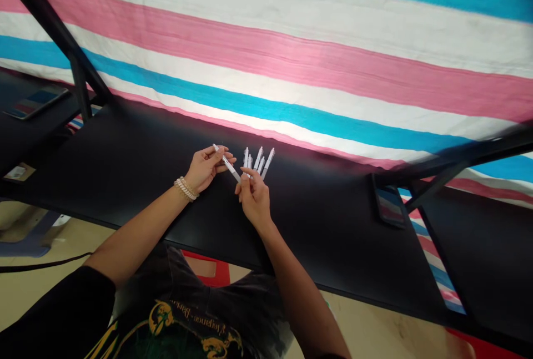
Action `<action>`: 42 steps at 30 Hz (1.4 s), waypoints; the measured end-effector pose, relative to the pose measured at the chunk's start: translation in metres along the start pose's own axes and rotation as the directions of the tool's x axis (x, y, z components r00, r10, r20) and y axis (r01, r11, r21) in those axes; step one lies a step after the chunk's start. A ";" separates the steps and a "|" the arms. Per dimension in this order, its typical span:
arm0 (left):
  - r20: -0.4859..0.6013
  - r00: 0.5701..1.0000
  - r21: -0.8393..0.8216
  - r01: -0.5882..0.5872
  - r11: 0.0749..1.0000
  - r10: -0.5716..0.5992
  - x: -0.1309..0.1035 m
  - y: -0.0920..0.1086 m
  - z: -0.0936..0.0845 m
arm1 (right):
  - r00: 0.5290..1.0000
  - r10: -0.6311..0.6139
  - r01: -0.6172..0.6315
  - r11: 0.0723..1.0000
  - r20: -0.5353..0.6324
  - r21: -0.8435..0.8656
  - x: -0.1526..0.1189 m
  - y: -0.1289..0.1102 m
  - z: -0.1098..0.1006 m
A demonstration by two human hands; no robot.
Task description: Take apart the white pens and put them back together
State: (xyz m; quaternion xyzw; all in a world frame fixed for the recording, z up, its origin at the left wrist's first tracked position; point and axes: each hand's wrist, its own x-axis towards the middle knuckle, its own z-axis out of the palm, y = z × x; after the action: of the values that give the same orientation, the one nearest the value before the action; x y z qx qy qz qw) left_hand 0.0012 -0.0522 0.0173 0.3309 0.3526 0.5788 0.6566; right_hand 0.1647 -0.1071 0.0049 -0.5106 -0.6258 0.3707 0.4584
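My left hand (204,167), with a beaded bracelet (185,188) at its wrist, pinches the upper part of a white pen (227,163). The pen slants down to the right, and its grey lower end reaches the fingers of my right hand (255,195). Those fingers are closed at that end, so both hands are on the same pen. Several more white pens (269,160) with grey grips lie on the black table just beyond my right hand, which hides their lower ends.
The black table (325,220) runs across under my hands. A striped cloth (291,59) hangs behind it, with a dark metal frame (54,26) at the left. A phone (389,203) lies near the table's right end; another flat dark device (37,102) lies at far left.
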 end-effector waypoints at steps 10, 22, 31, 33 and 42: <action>-0.110 0.992 -0.016 -0.059 0.998 0.057 0.000 -0.007 0.003 | 0.963 -0.175 0.151 0.980 -0.204 -0.128 0.001 0.004 -0.003; -0.205 0.979 -0.055 -0.025 0.998 0.013 -0.001 -0.010 0.005 | 0.761 -0.648 0.522 0.645 -0.038 -0.558 -0.003 0.024 -0.005; -0.203 0.978 -0.063 -0.051 0.997 0.037 0.001 -0.011 0.005 | 0.898 -0.407 0.345 0.887 -0.166 -0.306 0.006 0.007 -0.004; -0.201 0.979 -0.063 -0.055 0.996 0.041 0.001 -0.011 0.005 | 0.907 -0.382 0.330 0.907 -0.179 -0.262 0.007 0.005 -0.003; -0.195 0.979 -0.034 -0.061 0.998 0.053 -0.001 -0.012 0.007 | 0.942 -0.291 0.258 0.947 -0.167 -0.190 0.007 0.005 -0.004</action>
State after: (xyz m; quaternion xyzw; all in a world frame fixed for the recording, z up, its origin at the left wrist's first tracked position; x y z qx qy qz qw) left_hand 0.0131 -0.0544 0.0105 0.2697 0.3940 0.6337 0.6087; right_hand 0.1693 -0.0990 0.0026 -0.4879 -0.6723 0.1985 0.5201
